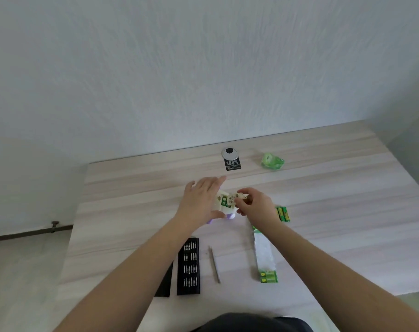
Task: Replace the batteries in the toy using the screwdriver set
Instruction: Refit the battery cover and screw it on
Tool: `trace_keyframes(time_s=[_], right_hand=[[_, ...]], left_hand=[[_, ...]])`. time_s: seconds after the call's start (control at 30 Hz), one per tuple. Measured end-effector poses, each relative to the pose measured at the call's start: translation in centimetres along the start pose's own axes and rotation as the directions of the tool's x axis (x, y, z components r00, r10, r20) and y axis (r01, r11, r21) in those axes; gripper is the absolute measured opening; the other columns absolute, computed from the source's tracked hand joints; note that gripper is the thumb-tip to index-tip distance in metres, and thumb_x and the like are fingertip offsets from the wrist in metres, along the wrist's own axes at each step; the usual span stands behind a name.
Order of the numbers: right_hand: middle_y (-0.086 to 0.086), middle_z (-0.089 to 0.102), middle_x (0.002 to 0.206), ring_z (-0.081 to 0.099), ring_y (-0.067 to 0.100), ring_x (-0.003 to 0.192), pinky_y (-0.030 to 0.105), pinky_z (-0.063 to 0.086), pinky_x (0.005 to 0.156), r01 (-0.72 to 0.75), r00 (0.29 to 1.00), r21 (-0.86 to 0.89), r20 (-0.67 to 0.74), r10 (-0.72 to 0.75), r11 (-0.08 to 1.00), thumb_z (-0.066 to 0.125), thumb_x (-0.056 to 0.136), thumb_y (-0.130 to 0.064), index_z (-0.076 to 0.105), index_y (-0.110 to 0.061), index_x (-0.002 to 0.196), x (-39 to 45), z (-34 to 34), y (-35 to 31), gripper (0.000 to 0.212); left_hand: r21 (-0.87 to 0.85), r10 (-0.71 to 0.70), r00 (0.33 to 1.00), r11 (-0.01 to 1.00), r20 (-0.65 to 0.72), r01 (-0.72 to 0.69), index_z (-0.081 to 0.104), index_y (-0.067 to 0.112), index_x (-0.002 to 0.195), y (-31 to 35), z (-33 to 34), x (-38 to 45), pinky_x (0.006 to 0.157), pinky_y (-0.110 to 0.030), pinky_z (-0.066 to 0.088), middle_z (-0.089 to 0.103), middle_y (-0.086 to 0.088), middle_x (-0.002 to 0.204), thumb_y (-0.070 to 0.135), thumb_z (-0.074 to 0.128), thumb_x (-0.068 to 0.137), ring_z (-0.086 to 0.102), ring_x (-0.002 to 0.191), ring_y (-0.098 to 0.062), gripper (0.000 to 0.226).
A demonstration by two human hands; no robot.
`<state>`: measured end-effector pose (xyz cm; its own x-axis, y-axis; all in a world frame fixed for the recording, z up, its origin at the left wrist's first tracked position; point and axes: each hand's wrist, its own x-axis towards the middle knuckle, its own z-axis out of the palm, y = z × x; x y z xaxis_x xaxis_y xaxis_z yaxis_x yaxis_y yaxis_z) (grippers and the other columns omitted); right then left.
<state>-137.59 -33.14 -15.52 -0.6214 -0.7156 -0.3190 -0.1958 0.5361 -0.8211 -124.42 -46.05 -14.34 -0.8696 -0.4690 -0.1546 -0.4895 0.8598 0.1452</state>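
Observation:
A small white toy (221, 204) with purple wheels lies upside down at the middle of the table, its battery bay showing green batteries. My left hand (200, 202) holds the toy's left side, fingers spread over it. My right hand (254, 204) pinches the white battery cover (237, 197) over the bay. Two loose green batteries (283, 213) lie to the right. A black tray of screwdriver bits (189, 267) and the slim silver screwdriver (214, 264) rest nearer to me.
An opened battery pack (266, 259) with green batteries lies at the right front. The black case lid (165, 281) sits left of the bit tray. A crumpled green wrapper (272, 160) and a cable grommet with a black label (231, 158) lie near the wall.

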Motion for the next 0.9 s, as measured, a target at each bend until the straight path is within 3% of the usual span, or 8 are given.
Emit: trace_keyframes(time_s=[0.1,0.2,0.33,0.5,0.67,0.73,0.83,0.9], right_hand=[[-0.005,0.070,0.077,0.068,0.004,0.066,0.025,0.055,0.069,0.009,1.000,-0.005,0.000,-0.009,1.000,0.063,0.090,-0.027,0.062,-0.021,0.113,-0.4,0.3,-0.4,0.024],[-0.005,0.071,0.076,0.070,0.008,0.068,0.034,0.057,0.075,0.008,1.000,0.006,-0.010,-0.007,1.000,0.063,0.088,-0.028,0.063,-0.023,0.111,-0.6,0.3,-0.5,0.023],[-0.006,0.072,0.076,0.070,0.009,0.066,0.037,0.059,0.076,0.006,1.000,0.090,0.001,-0.006,0.996,0.063,0.088,-0.025,0.064,-0.023,0.108,-0.7,0.1,-0.5,0.020],[-0.002,0.074,0.079,0.069,0.013,0.066,0.033,0.059,0.069,0.016,0.998,0.232,0.059,-0.030,0.973,0.061,0.091,-0.027,0.065,-0.021,0.110,-0.8,-0.1,-1.3,0.020],[0.006,0.067,0.082,0.063,0.020,0.069,0.037,0.053,0.066,-0.004,0.998,0.427,-0.056,0.031,0.904,0.042,0.100,-0.021,0.066,-0.015,0.102,-0.6,-0.4,-1.2,0.025],[0.001,0.070,0.087,0.066,0.019,0.077,0.034,0.056,0.070,0.049,0.998,0.373,-0.062,-0.028,0.927,0.044,0.100,-0.017,0.066,-0.019,0.100,-0.4,-0.2,-0.6,0.023],[-0.009,0.073,0.092,0.068,0.008,0.087,0.023,0.055,0.078,0.125,0.991,0.270,0.008,-0.132,0.955,0.055,0.096,-0.018,0.068,-0.025,0.101,-0.4,0.1,-0.3,0.016],[-0.011,0.073,0.089,0.067,0.003,0.085,0.013,0.051,0.074,0.148,0.988,0.236,0.001,-0.153,0.960,0.062,0.092,-0.023,0.069,-0.026,0.099,-0.4,0.2,-0.6,0.010]], left_hand=[[-0.012,0.057,0.996,0.998,-0.073,-0.058,0.014,0.030,0.152,0.9,-0.3,0.0,0.117,-0.039,0.010,0.037,0.008,0.148,0.056,0.065,0.078,0.026,0.142,-0.011,0.094],[-0.086,0.105,0.991,0.990,-0.081,-0.112,0.035,0.030,0.145,1.4,-0.7,0.4,0.109,-0.026,0.019,0.049,0.009,0.140,0.041,0.064,0.087,0.040,0.133,-0.011,0.067],[-0.111,0.145,0.985,0.982,-0.096,-0.155,0.051,0.026,0.133,1.7,-0.9,0.3,0.093,-0.023,0.031,0.062,0.008,0.122,0.033,0.064,0.088,0.056,0.115,-0.013,0.047],[-0.252,0.047,0.997,0.966,-0.054,-0.059,0.055,0.022,0.126,1.6,-1.1,0.7,0.091,-0.031,0.041,0.067,0.003,0.114,0.031,0.069,0.083,0.061,0.104,-0.021,0.046],[-0.457,-0.080,0.985,0.890,-0.150,0.003,0.061,0.027,0.122,0.7,-0.7,0.9,0.094,-0.030,0.041,0.068,0.010,0.108,0.034,0.076,0.078,0.058,0.104,-0.014,0.047],[-0.497,-0.121,0.975,0.867,-0.188,0.012,0.064,0.025,0.113,0.7,-0.6,1.1,0.103,-0.028,0.032,0.069,0.012,0.104,0.035,0.078,0.076,0.060,0.102,-0.010,0.042],[-0.521,-0.161,0.973,0.852,-0.166,0.052,0.061,0.022,0.109,0.7,-0.7,1.0,0.115,-0.025,0.005,0.069,0.016,0.099,0.040,0.080,0.072,0.059,0.098,-0.001,0.045],[-0.537,-0.162,0.977,0.841,-0.140,0.062,0.060,0.021,0.107,0.7,-0.6,1.0,0.116,-0.026,0.005,0.066,0.018,0.094,0.040,0.082,0.070,0.061,0.098,-0.001,0.047]])
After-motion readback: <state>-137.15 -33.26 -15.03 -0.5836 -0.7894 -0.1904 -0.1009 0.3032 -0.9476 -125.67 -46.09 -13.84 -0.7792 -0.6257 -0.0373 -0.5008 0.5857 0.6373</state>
